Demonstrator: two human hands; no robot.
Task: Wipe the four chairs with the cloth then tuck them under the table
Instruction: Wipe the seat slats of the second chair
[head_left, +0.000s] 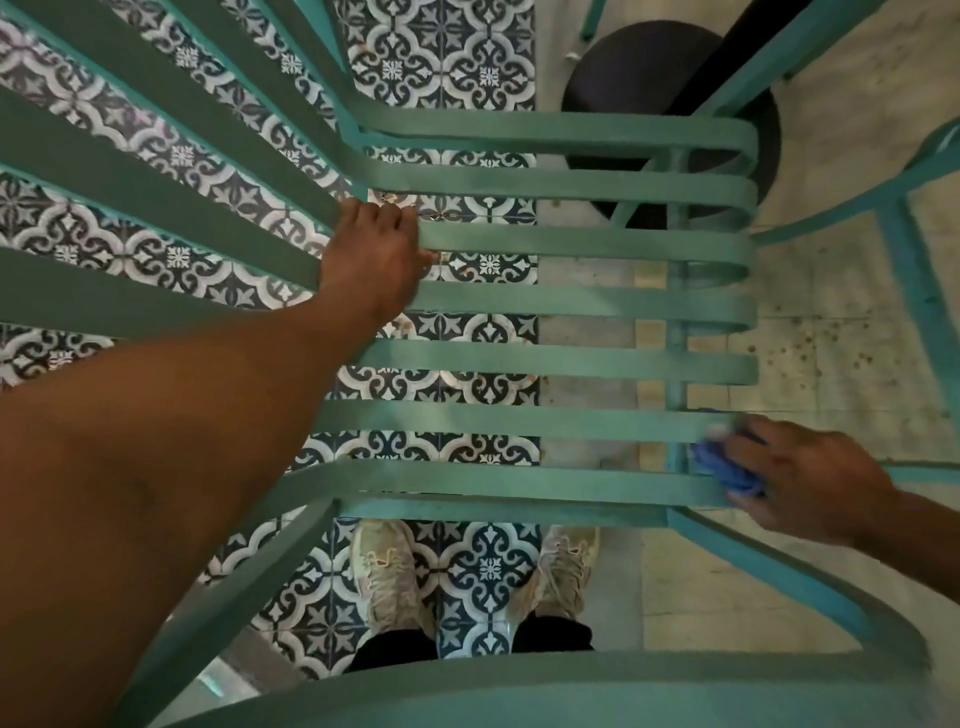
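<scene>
A teal slatted metal chair (571, 301) fills the view from above, its seat slats running left to right and its back slats fanning out to the upper left. My left hand (371, 254) grips one slat where the seat bends into the back. My right hand (810, 473) holds a crumpled blue cloth (727, 465) pressed against the front ends of the lowest seat slats, near the right armrest. Part of the cloth is hidden under my fingers.
A black round table base (613, 88) with a dark post stands on the floor at the upper right, behind the chair. Another teal frame (914, 280) crosses the right edge. My shoes (389, 566) stand on patterned blue-and-white tiles (441, 62).
</scene>
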